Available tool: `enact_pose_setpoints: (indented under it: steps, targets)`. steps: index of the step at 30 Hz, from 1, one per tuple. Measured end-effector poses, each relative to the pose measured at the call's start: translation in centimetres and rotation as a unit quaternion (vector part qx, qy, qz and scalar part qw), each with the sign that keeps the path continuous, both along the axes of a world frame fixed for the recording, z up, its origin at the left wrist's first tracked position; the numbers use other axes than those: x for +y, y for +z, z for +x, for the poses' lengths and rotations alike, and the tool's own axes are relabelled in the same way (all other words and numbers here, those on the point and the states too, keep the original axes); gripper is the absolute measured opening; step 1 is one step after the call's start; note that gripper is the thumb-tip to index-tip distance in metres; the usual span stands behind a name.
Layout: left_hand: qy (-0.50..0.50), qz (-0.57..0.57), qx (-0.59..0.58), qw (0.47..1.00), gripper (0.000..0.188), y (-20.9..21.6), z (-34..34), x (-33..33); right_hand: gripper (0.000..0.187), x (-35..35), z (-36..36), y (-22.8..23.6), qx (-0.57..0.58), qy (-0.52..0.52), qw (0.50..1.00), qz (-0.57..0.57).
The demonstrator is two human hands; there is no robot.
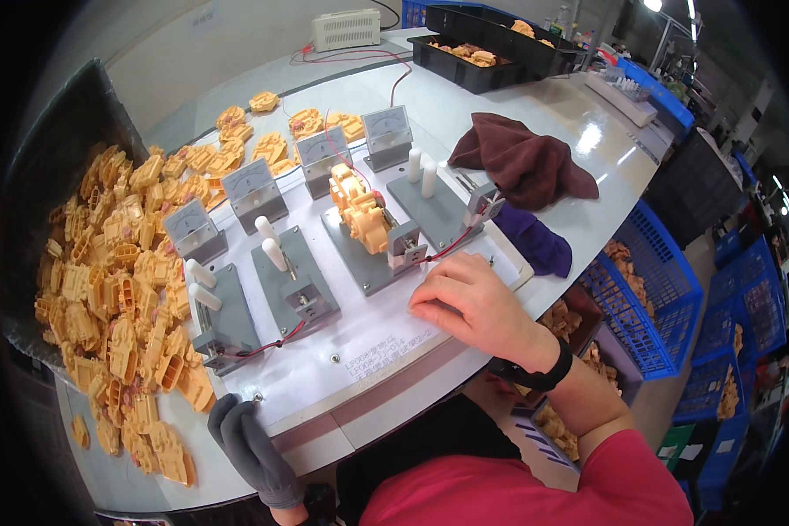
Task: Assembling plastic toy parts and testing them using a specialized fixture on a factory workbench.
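A yellow-orange moulded plastic part (359, 212) sits on the third grey test fixture (381, 272) of a white board. My bare right hand (469, 302) is just in front of that fixture, fingers curled together, with nothing visible in them. My left hand (250, 447), in a grey glove, rests at the front left corner of the board (368, 386), fingers stretched down over its edge and holding nothing I can see. White pegs rise from the other fixtures (294, 276). Behind the row stand several small panel meters (254, 191). Red and black wires run along the fixtures.
Many similar yellow-orange parts (114, 298) spill from a tipped black bin (105, 105) at left. A brown cloth (526, 162) and a purple cloth (535, 241) lie at right. Black trays (465, 74) and a white power unit (346, 31) stand behind. Blue crates (653, 289) are beyond the table's right edge.
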State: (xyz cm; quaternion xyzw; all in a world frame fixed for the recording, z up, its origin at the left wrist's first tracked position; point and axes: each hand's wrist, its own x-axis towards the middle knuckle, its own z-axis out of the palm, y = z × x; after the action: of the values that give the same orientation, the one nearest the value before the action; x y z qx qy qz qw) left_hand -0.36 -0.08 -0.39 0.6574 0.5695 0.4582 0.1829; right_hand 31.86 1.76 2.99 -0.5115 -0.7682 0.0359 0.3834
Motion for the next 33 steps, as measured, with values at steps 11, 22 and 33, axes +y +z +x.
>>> enact_pose_setpoints:
  steps: [11,22,33]
  targets:
    - [0.006,-0.011,-0.003,1.000,0.024,-0.02,-0.02,-0.07,0.010,0.01,-0.15,-0.13,0.004,-0.001,1.000,-0.004]
    - [-0.007,0.008,-0.006,1.000,0.024,-0.11,-0.02,0.15,0.009,0.11,-0.12,0.06,-0.011,-0.014,1.000,-0.010]
    - [-0.003,0.005,-0.009,1.000,0.024,0.01,0.04,0.06,0.010,0.25,-0.36,-0.02,-0.006,-0.015,1.000,-0.016]
